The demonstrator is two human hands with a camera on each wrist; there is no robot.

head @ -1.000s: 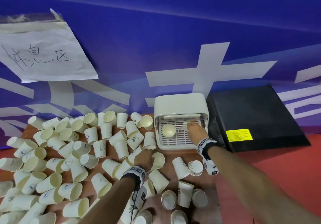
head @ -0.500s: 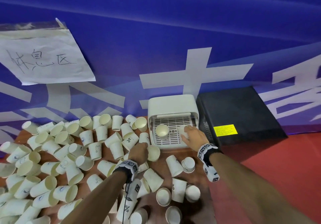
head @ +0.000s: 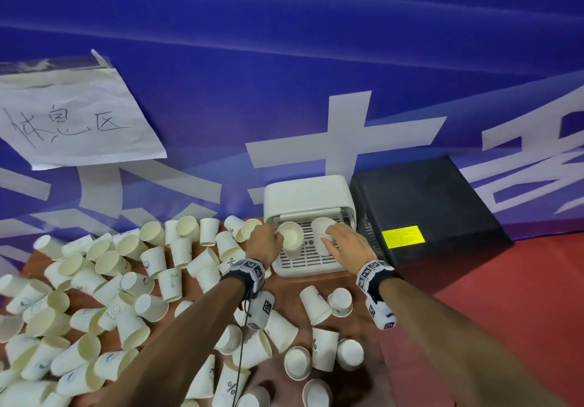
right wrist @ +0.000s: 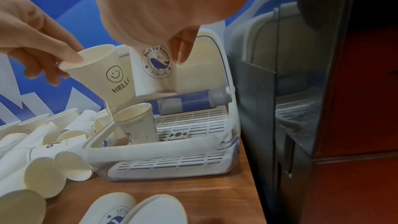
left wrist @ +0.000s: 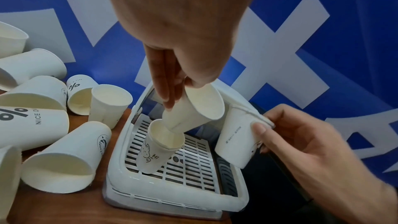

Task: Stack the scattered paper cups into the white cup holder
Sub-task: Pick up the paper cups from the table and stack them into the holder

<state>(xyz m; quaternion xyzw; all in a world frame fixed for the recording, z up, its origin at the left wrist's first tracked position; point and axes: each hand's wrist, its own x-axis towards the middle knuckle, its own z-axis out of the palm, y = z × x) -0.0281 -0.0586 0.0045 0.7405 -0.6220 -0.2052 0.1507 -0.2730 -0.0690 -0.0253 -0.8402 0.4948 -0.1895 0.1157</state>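
Early stage, judging by the pile. One white paper cup printed "Hi" (left wrist: 158, 149) stands upright on the slotted tray of the white plastic cup holder (left wrist: 172, 192). Left hand (head: 264, 242) grip pinches the rim of a white "HELLO" smiley paper cup (right wrist: 103, 74), its base tipped toward the standing cup's mouth just below, not yet seated. Right hand (head: 349, 245) grip is clamped on a white whale-logo paper cup (right wrist: 154, 72), held just beside, above the tray. Dozens of white paper cups (head: 94, 296) lie scattered on the brown wooden bench (right wrist: 193, 192), left of and behind both grips.
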